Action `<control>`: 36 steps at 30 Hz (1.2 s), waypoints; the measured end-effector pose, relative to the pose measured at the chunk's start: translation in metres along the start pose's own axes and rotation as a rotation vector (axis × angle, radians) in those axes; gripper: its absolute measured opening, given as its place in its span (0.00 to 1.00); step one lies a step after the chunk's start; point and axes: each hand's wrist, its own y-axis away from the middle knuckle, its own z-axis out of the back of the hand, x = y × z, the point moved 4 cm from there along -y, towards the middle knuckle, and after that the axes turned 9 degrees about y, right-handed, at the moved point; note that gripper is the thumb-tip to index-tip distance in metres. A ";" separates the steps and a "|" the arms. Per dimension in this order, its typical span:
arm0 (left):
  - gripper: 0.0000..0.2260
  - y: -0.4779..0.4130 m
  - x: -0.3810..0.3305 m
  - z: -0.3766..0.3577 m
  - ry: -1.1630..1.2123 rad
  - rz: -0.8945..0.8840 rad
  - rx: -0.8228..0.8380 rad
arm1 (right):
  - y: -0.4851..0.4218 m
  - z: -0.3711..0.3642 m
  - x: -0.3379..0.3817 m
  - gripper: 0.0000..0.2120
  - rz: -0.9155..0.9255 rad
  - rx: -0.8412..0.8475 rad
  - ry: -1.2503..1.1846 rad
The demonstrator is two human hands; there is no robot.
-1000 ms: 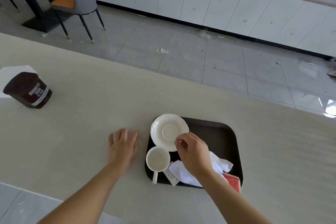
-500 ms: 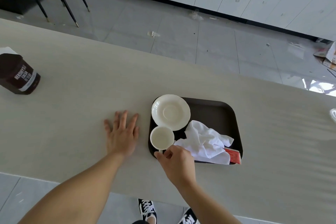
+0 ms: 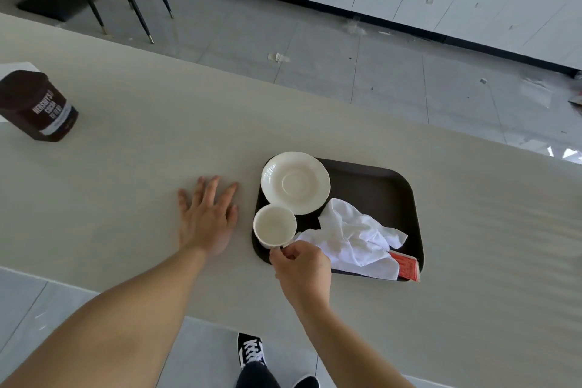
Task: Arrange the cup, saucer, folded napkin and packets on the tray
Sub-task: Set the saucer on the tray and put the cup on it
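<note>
Cup (image 3: 274, 227) stands at the tray's (image 3: 378, 186) near left corner beside the saucer (image 3: 295, 186), handle pinched by right hand (image 3: 304, 264) fingers; napkin (image 3: 356, 242) and red packet (image 3: 407, 268) crowd its right. On the worktop (image 3: 126, 183) the left hand (image 3: 206, 217) lies flat, fingers released. A second ago the right hand overhung the napkin

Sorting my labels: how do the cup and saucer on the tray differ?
The cup is deep and narrow; the saucer is shallow and wider. The right hand grips the cup at its near side; the saucer is untouched. Both are white, empty, on the left side of the tray.
</note>
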 end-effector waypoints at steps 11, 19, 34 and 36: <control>0.20 -0.001 0.000 0.001 -0.005 0.000 -0.018 | -0.015 0.036 0.015 0.12 0.090 -0.116 -0.115; 0.21 -0.001 0.001 0.003 0.008 0.006 -0.001 | -0.075 0.048 0.045 0.14 0.050 -0.142 -0.095; 0.21 0.000 -0.001 0.006 0.004 0.006 -0.004 | -0.092 0.034 0.039 0.13 -0.003 -0.128 -0.109; 0.21 -0.001 -0.001 0.006 0.004 0.003 -0.005 | -0.092 0.034 0.037 0.14 -0.007 -0.130 -0.110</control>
